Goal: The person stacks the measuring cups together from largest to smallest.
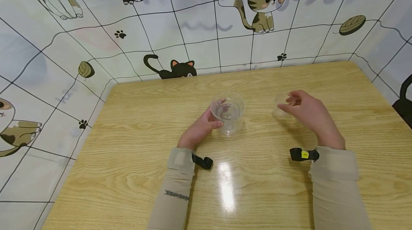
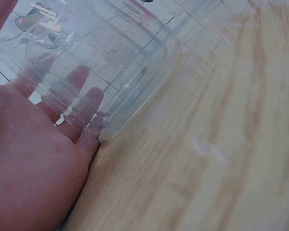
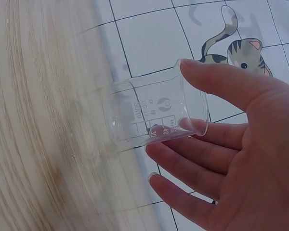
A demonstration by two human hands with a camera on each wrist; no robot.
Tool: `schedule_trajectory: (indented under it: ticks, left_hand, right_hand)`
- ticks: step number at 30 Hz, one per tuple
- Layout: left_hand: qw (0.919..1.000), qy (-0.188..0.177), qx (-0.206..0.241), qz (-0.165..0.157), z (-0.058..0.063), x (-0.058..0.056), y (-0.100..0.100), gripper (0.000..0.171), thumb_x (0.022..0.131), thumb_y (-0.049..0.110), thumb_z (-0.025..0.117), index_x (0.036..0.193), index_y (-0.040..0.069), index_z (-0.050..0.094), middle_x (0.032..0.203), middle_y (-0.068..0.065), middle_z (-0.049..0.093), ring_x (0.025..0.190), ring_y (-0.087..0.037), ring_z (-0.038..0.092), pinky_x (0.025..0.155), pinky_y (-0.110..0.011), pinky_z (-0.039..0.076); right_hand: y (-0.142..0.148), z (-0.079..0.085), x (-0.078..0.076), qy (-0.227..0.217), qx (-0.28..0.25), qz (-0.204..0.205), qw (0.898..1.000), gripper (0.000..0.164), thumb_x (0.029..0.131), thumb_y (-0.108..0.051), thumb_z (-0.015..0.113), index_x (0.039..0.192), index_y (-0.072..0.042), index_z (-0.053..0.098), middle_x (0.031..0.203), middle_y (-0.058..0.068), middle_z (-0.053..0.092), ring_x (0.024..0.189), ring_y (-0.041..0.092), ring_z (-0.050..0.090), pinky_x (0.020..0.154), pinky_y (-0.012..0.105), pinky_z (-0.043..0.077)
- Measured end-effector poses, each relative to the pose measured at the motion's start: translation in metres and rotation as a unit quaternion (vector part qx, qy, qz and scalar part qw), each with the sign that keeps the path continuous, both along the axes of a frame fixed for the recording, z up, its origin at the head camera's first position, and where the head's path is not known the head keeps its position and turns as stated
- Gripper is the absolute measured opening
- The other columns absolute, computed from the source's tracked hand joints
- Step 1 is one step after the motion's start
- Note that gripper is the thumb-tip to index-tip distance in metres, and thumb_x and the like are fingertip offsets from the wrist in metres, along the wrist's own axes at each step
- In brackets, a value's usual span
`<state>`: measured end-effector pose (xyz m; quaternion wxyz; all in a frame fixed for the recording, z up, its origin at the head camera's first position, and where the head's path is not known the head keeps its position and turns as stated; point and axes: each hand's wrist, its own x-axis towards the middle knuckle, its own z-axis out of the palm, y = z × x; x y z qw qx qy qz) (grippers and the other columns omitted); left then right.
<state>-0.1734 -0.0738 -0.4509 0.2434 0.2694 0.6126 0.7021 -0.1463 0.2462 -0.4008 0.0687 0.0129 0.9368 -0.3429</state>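
Near the middle of the table stands a clear cup (image 1: 232, 124), wide at the rim, with what looks like clear liquid inside. My left hand (image 1: 201, 130) grips its left side, thumb in front; in the left wrist view the fingers show through the cup's wall (image 2: 120, 62). To the right, my right hand (image 1: 310, 112) pinches a small clear glass beaker (image 1: 279, 106) near its rim. The right wrist view shows the beaker (image 3: 144, 110) with 50 ml markings, the thumb on one side and fingers on the other. Its base is at or close to the tabletop; contact is hard to tell.
A light wood-grain table (image 1: 135, 144) lies under both hands. Behind it and at the sides hang white gridded sheets (image 1: 193, 26) with cartoon cats. Black straps with small devices (image 1: 304, 154) sit at both wrists.
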Motion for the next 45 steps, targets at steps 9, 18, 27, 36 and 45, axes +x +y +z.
schedule_trajectory:
  ticks: [9,18,27,36,45]
  left_hand:
    - [1.0,0.006,-0.005,0.0,-0.008,-0.005,0.0,0.071,0.083,0.009,0.06,0.141,0.02,0.021,0.14,-0.013,0.03,0.128,-0.029,0.028,0.1,-0.039,0.028]
    - [0.9999,0.009,-0.006,-0.002,0.002,0.0,0.0,0.082,0.078,0.029,0.068,0.141,0.014,0.018,0.141,-0.018,0.027,0.128,-0.034,0.025,0.1,-0.039,0.028]
    - [0.9999,0.008,-0.008,0.0,0.0,-0.001,0.0,0.073,0.083,0.016,0.063,0.141,0.016,0.02,0.14,-0.017,0.028,0.128,-0.032,0.026,0.099,-0.04,0.029]
    - [0.9999,0.006,-0.013,0.001,0.001,-0.001,0.0,0.07,0.084,0.008,0.059,0.141,0.017,0.02,0.141,-0.017,0.028,0.128,-0.032,0.025,0.099,-0.041,0.029]
    - [0.9999,0.005,-0.014,0.002,0.001,0.0,0.0,0.069,0.084,-0.002,0.054,0.142,0.016,0.019,0.141,-0.017,0.027,0.128,-0.033,0.026,0.099,-0.04,0.029]
  right_hand:
    - [-0.005,-0.001,-0.002,0.007,0.003,0.0,1.0,0.088,0.075,-0.067,0.049,0.134,-0.003,0.033,0.12,0.015,0.049,0.109,0.034,0.043,0.082,0.051,0.036]
    - [-0.008,0.001,-0.001,0.019,0.004,-0.001,1.0,0.086,0.075,-0.066,0.05,0.132,-0.002,0.034,0.117,0.013,0.05,0.109,0.033,0.043,0.082,0.05,0.035]
    - [-0.01,0.0,-0.002,0.037,0.007,0.0,0.999,0.086,0.076,-0.065,0.049,0.132,-0.001,0.035,0.115,0.014,0.051,0.108,0.032,0.044,0.083,0.051,0.034]
    - [-0.015,0.002,-0.002,0.054,-0.001,-0.002,0.999,0.083,0.076,-0.063,0.051,0.132,-0.003,0.036,0.116,0.012,0.05,0.109,0.031,0.045,0.083,0.051,0.035]
    - [-0.019,0.004,-0.002,0.065,-0.008,-0.004,0.998,0.082,0.076,-0.063,0.052,0.131,-0.005,0.038,0.114,0.009,0.051,0.109,0.03,0.046,0.083,0.05,0.037]
